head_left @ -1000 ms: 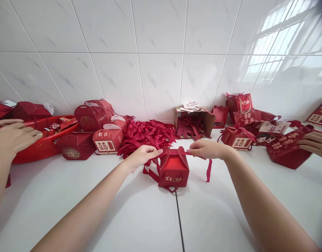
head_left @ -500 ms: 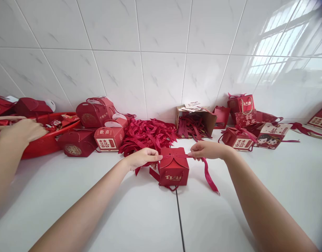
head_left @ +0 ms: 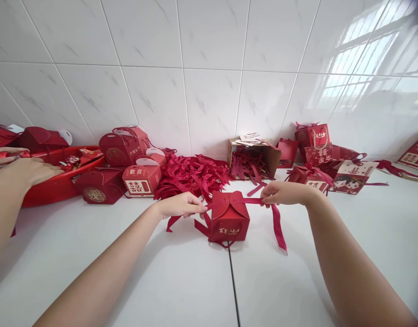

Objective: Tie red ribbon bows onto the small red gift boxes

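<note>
A red gift box [head_left: 229, 221] with gold characters stands upright on the white table in front of me, its curved top flaps folded together. A dark red ribbon [head_left: 251, 200] runs across its top and out to both sides. My left hand [head_left: 185, 205] pinches the ribbon at the box's left, with a loose tail below the fingers. To the right, my right hand [head_left: 275, 194] pinches the other side of the ribbon, apart from the box, and that tail hangs onto the table. A cord handle lies at the box's front base.
Behind the box lies a heap of red ribbons [head_left: 191, 175], beside a cardboard box [head_left: 272, 159] of ribbon strips. Red gift boxes [head_left: 142, 180] stand left and right along the tiled wall. At far left another person's hand [head_left: 31, 171] is over a red basin [head_left: 55, 193].
My right hand has moved right and my left hand slightly left, drawing the ribbon out straighter. The box has shifted and turned a little to the right. The other person's hands moved slightly.
</note>
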Motion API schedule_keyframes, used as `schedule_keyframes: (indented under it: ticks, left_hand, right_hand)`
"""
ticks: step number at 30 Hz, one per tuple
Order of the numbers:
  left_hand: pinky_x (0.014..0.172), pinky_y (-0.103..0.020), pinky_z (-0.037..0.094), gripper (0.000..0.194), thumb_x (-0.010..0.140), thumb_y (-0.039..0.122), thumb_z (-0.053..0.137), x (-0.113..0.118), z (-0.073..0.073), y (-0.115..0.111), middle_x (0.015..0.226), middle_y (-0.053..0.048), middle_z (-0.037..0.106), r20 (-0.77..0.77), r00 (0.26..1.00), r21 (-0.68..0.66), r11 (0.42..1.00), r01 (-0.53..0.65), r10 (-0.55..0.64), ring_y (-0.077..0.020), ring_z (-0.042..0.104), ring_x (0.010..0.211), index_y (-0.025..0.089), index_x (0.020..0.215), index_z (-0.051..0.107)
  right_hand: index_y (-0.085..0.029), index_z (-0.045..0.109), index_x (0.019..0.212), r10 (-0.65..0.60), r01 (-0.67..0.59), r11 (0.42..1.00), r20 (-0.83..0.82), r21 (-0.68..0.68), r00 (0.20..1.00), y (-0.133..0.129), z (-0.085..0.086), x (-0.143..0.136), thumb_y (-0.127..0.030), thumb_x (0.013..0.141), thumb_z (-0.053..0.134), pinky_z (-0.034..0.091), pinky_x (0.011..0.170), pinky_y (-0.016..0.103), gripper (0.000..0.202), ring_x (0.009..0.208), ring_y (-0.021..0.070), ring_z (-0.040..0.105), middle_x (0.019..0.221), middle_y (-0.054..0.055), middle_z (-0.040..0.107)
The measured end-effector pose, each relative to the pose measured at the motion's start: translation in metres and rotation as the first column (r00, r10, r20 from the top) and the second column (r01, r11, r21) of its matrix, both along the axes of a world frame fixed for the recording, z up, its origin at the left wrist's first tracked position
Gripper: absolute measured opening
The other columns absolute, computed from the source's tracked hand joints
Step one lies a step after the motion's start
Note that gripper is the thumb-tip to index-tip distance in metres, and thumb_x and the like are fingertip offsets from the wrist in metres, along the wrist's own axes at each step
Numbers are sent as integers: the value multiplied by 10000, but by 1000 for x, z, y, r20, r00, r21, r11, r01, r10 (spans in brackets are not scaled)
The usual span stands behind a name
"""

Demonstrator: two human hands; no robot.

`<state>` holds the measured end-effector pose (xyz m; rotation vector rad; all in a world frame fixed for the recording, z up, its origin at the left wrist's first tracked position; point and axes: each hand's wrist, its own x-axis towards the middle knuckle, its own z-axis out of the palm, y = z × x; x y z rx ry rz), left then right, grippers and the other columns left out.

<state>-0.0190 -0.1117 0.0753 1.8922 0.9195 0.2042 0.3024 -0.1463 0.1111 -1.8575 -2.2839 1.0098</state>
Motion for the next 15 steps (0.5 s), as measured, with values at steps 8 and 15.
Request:
schedule_keyframes:
  ticks: [8, 15]
  left_hand:
    - [609, -225, 403, 209, 707, 374, 685, -12, -4, 10, 624, -4, 586, -41, 999, -50, 999, -2, 0, -121, 515, 616, 166, 681, 681]
    - [553, -206, 365, 243, 665, 393, 712, -25, -12, 21, 658, -11, 598, -93, 991, -34, 994, -100, 97, -107, 482, 599, 158, 722, 723]
  right_hand:
    - [-243, 714, 719, -1, 0, 1000, 69, 23, 998, 8, -10, 4, -152, 590, 561, 430, 663, 318, 220, 845, 246, 598, 835, 27, 691]
    - [-230, 682, 652, -173, 166, 985, 217, 51, 961, 10, -11, 25, -117, 567, 566, 406, 610, 292, 183, 752, 216, 588, 755, 23, 669]
